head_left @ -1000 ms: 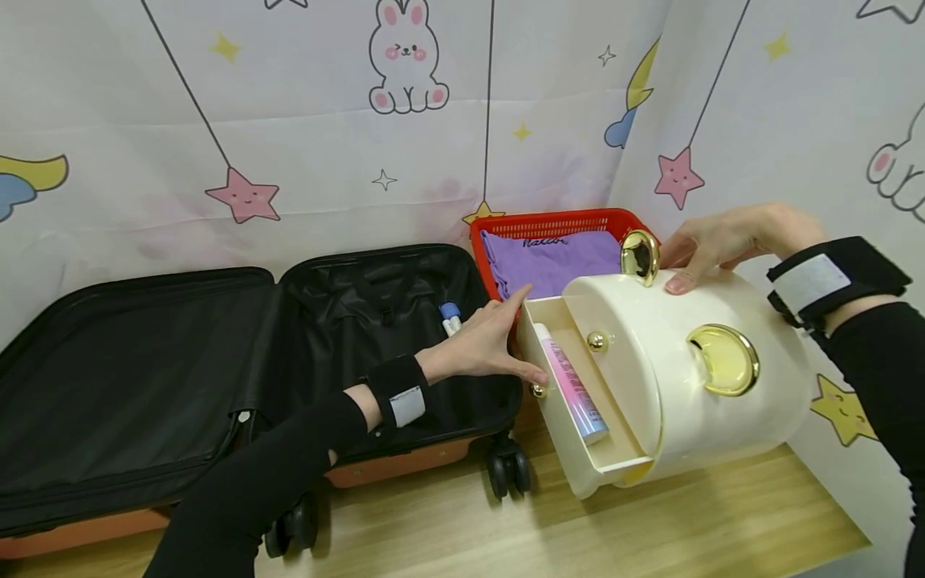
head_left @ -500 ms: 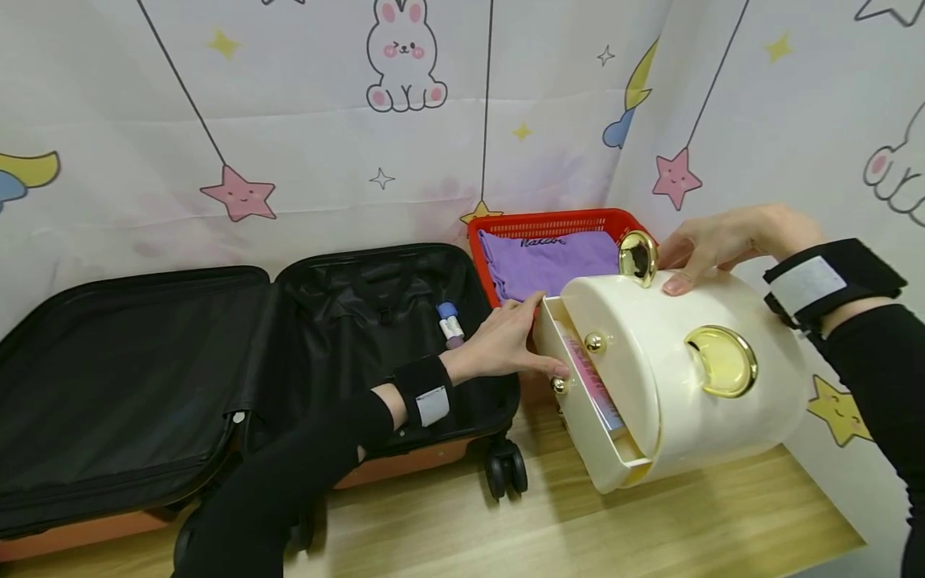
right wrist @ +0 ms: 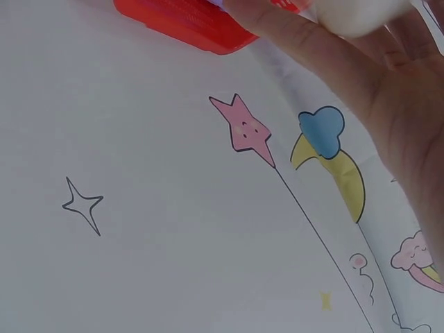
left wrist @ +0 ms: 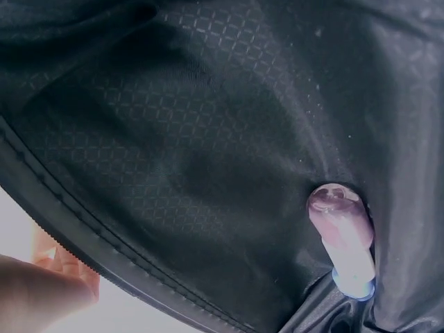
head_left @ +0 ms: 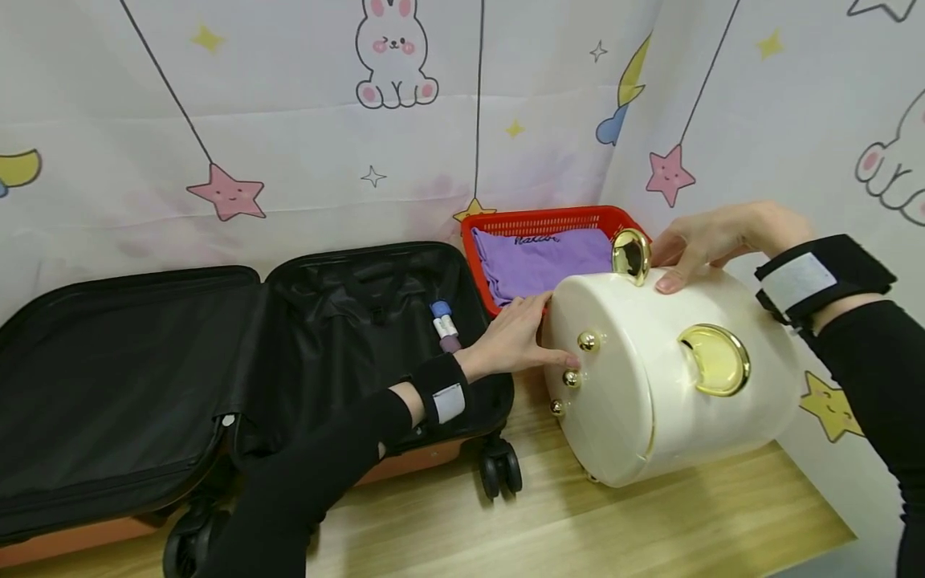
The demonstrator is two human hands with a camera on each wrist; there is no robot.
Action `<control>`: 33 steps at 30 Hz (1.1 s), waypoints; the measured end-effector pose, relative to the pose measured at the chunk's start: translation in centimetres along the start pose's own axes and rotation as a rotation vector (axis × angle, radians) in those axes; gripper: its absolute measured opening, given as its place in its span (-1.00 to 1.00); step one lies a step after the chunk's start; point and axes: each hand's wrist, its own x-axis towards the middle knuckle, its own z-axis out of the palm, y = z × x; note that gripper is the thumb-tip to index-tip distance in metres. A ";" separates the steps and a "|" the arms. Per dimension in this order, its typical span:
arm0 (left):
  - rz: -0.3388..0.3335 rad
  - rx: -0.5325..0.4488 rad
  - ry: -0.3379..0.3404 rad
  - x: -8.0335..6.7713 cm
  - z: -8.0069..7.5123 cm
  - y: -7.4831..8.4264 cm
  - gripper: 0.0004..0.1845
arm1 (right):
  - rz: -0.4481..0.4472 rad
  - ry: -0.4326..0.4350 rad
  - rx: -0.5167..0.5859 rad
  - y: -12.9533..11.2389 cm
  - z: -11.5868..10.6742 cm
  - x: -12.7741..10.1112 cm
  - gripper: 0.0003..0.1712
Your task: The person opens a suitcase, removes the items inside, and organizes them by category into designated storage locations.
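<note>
A white rounded storage box [head_left: 730,425] with gold knobs and gold crescent trims stands on the wooden surface, its drawer flush with the front. My left hand [head_left: 509,341] presses on that front, thumb stretched out by the middle gold knob [head_left: 571,378] and fingers at the far edge. In the left wrist view only part of the left hand [left wrist: 45,288] shows, beyond the suitcase rim. My right hand [head_left: 723,239] rests on top of the box beside the gold ring handle [head_left: 631,255]. The right wrist view shows this hand [right wrist: 374,90] over a white sliver of box.
An open black-lined suitcase [head_left: 347,377] lies to the left, with a small blue-capped bottle [head_left: 446,327] inside. Behind the box sits a red basket [head_left: 549,217] holding a folded purple cloth [head_left: 535,265]. A printed curtain [head_left: 303,160] hangs behind everything.
The drawer, which held a pink and blue tube, has slid shut into the box as my left hand moved right with it. The tube is hidden now. My right hand keeps its place on top.
</note>
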 end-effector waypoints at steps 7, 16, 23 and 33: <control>-0.024 0.064 0.013 0.3 -0.2 0.0 0.10 | 0.009 -0.007 -0.017 -0.4 -0.2 0.0 -0.13; -0.022 0.087 0.006 0.1 -0.2 -0.2 0.05 | 0.016 -0.015 -0.017 -0.3 -0.4 0.1 -0.09; 0.002 0.036 -0.041 -0.3 -0.3 -1.0 -0.07 | -0.004 -0.034 0.007 -0.1 -0.3 0.1 -0.11; -0.014 0.151 -0.109 -1.6 -0.5 -0.2 -0.07 | -0.019 -0.031 -0.063 -0.3 -0.4 0.1 -0.12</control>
